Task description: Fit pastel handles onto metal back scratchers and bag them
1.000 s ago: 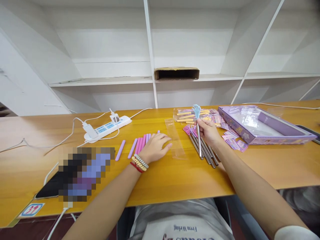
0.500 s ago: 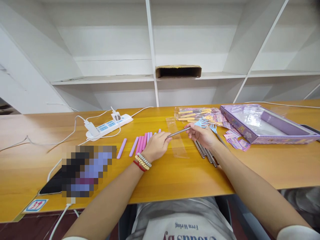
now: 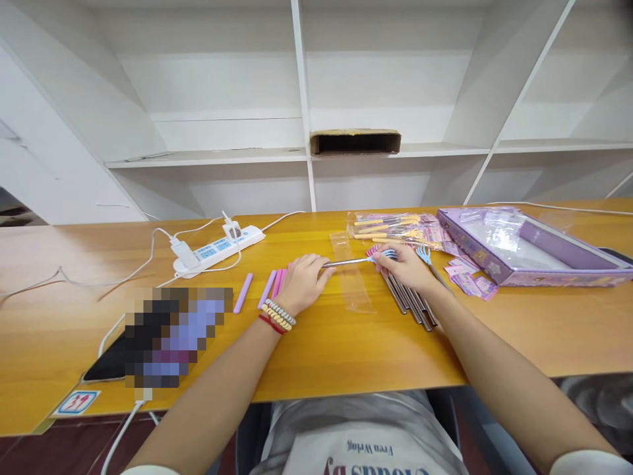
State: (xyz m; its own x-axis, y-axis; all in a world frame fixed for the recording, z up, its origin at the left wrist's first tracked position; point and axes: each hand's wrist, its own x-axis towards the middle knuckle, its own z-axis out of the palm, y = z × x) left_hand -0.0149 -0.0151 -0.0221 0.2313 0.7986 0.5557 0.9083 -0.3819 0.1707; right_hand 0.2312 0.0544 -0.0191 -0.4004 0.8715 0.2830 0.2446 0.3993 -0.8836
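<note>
Now right hand (image 3: 406, 267) pinches blue-headed rod (image 3: 349, 262), leveller than before; left hand (image 3: 302, 284) at bare end, grip unclear.

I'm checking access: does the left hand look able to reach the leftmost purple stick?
Probably yes: the leftmost purple stick lies uncovered, only other sticks between it and the left hand, but that hand seems to grip the blue-clawed rod.
</note>
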